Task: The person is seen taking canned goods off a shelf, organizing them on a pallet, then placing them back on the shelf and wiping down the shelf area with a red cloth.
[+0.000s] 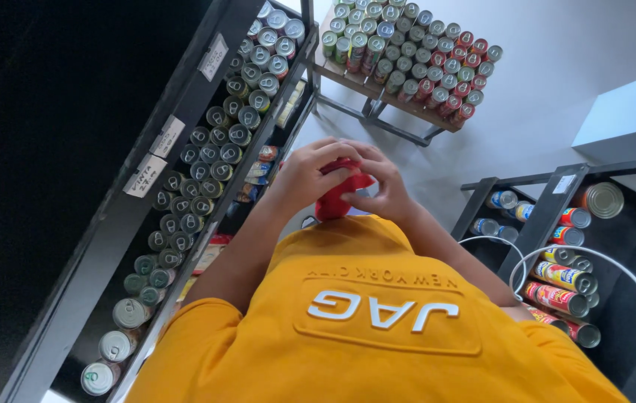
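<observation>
Both my hands meet in front of my chest, above my orange shirt (377, 328). Together they hold a small red object (335, 200), seemingly a red can or lid; its exact kind is unclear. My left hand (301, 177) wraps its left side with the fingers curled over the top. On the other side, my right hand (383, 188) grips it with thumb and fingertips. The fingers hide much of the object.
A black shelf unit (146, 142) on the left holds rows of upright silver-topped cans (213, 153). A wooden stand (377, 93) ahead carries several green and red cans. Another black shelf (549, 201) on the right holds cans lying down. A white cable (616, 269) loops at right.
</observation>
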